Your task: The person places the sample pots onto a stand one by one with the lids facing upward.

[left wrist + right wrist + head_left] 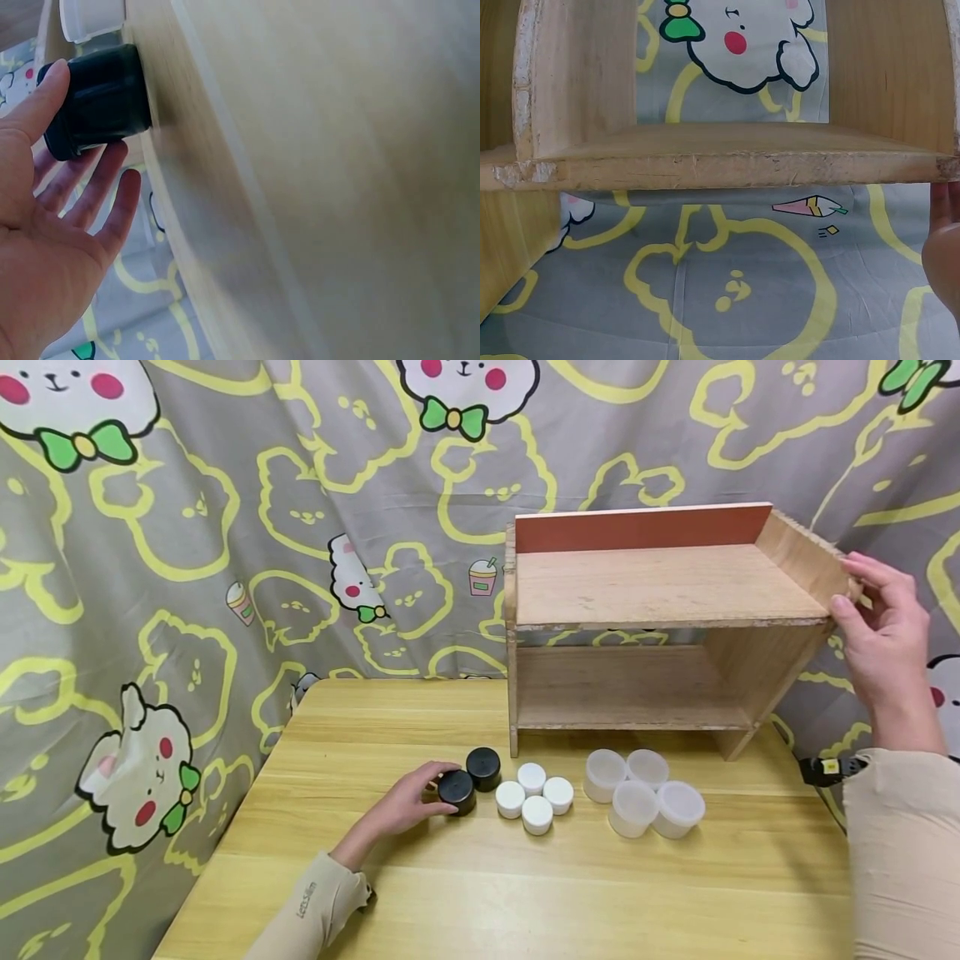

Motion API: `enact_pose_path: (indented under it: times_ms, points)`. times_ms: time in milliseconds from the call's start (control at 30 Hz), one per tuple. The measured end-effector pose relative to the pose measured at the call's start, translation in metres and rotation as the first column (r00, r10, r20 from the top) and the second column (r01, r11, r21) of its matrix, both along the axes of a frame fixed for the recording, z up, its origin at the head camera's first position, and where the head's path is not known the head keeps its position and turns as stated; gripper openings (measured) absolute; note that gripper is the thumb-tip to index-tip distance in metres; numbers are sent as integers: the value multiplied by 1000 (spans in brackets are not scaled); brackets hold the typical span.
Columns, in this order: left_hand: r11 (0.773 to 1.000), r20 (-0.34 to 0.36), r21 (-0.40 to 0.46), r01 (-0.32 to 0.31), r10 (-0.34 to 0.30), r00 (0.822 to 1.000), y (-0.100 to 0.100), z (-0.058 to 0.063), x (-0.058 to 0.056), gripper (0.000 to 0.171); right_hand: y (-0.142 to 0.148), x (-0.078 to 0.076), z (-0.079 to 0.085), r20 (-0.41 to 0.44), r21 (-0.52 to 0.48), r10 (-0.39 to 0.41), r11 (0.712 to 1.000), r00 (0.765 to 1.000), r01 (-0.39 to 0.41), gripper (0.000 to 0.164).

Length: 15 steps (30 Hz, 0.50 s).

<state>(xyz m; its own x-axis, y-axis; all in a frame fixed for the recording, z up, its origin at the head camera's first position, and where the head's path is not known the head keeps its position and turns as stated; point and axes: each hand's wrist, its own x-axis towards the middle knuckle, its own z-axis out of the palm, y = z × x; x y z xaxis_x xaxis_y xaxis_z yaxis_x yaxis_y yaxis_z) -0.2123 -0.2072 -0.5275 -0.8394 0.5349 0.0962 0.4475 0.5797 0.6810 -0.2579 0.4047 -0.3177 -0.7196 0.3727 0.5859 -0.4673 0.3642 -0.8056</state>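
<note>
My left hand (pixel 401 802) holds a round black jar (pixel 457 793) on the table between thumb and fingers. In the left wrist view the thumb of that hand (pixel 52 255) lies on the near side of the jar (pixel 101 101), fingers spread along the other side. A second black jar (pixel 483 767) stands right beside it. At the upper right, my right hand (pixel 888 635) grips the side panel of a two-tier wooden shelf (pixel 667 581), thumb on the front edge. The right wrist view shows the shelf's board edge (pixel 742 171) and part of the hand (pixel 941 262).
Several small white jars (pixel 537 815) stand in a cluster right of the black ones. Farther right are several translucent lidded cups (pixel 633 807), in front of the shelf. A patterned grey curtain (pixel 300 527) hangs behind the wooden table (pixel 525 902).
</note>
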Motion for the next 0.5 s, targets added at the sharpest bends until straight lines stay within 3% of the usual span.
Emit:
enact_pose_path:
  times_ms: [267, 500]
  points:
    - [999, 31, -17, -33, 33, 999, 0, 3, 2, 65, -1, 2, 1, 42, 32, -26, 999, 999, 24, 48]
    - [999, 10, -20, -50, 50, 999, 0, 12, 3, 64, 0, 2, 0, 46, 51, -31, 998, 998, 29, 48]
